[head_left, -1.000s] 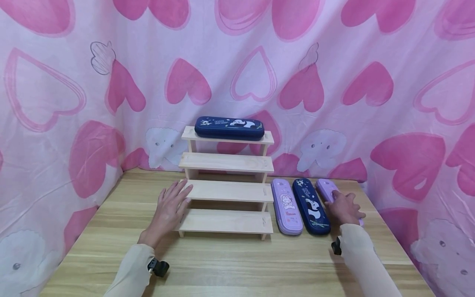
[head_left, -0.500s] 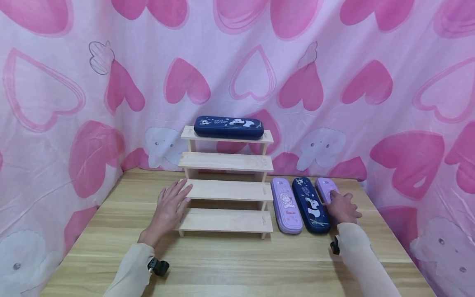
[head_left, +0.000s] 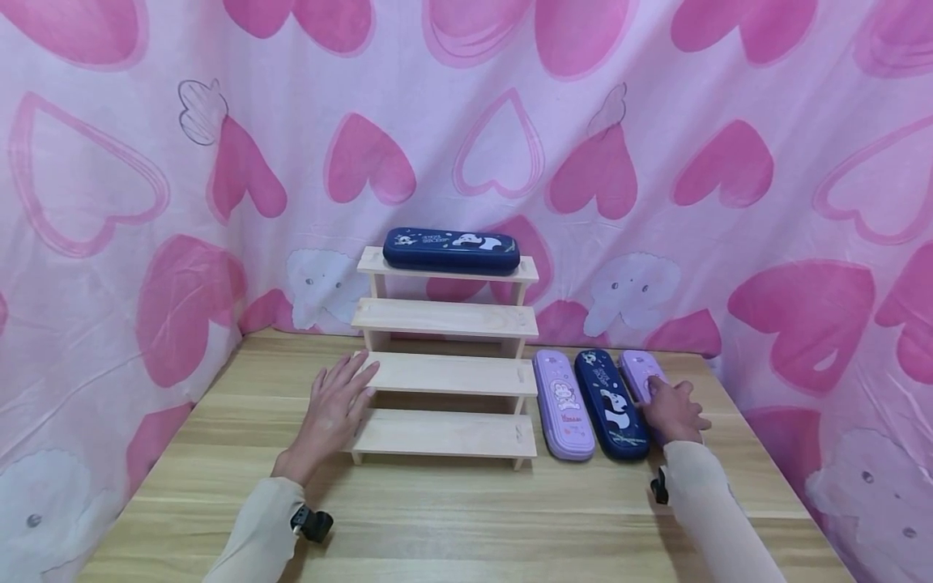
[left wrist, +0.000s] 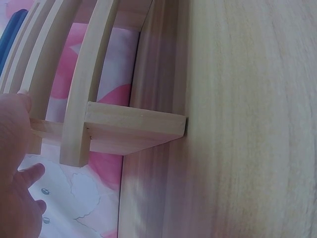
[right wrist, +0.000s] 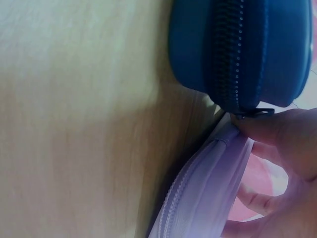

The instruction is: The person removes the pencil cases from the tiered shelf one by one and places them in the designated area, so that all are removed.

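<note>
From here, the rightmost lilac case point(head_left: 641, 368) has just swung its near end left, lying truer to the navy case point(head_left: 611, 409) beside it on the worktop point(head_left: 437, 518). Right hand point(head_left: 674, 409) grips it, thumb and fingers bent; left hand point(head_left: 337, 409), fingers loosely extended, touches the stepped shelf point(head_left: 445, 433). Shelf: pale, flat-planked wood. Cases: smooth, rounded, zipped.

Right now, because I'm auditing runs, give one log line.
left hand: touches pale wooden four-tier stand; right hand: grips rightmost lilac oblong case; navy panda-print case: atop stand; second navy case: on wood-grain table
</note>
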Available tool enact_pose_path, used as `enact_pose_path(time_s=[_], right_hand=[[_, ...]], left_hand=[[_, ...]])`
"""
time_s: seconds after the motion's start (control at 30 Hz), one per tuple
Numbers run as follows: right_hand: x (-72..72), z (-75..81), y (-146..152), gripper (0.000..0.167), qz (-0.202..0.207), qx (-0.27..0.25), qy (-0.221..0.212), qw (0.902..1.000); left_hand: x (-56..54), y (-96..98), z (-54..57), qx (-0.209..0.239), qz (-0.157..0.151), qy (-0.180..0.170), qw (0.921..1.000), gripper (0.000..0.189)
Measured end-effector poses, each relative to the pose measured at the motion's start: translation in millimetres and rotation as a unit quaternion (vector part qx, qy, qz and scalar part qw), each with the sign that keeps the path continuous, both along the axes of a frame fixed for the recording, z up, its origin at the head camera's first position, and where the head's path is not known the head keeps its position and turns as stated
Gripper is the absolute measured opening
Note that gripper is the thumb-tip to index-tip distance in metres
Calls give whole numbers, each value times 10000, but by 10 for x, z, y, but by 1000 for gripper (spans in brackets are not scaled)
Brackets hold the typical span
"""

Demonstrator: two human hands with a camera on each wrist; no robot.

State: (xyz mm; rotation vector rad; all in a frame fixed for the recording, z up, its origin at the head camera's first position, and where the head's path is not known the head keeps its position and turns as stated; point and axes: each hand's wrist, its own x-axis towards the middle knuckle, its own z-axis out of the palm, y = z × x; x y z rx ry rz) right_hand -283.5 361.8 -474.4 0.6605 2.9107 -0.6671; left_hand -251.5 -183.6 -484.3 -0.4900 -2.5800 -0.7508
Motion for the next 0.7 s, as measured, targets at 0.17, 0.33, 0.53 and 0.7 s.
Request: enact_pose_path(time_s=[0.17,0.33,0.53,0.7], right_hand=[[-10,-22,14,69,63,99,15,9999],[-35,-31,22,68,164,240,39,9996],[-31,-31,22,68,219,295,-20,9993],[-21,-34,23,68,253,281,-9,9993]], left_hand=[[0,3,-6,-14,7,-20,10000,42],[3,3,-5,-4,17,-14,10000,42],[4,-2,-5,-9,22,14,10000,42],[7,-1,1,-17,23,-7,10000,42]])
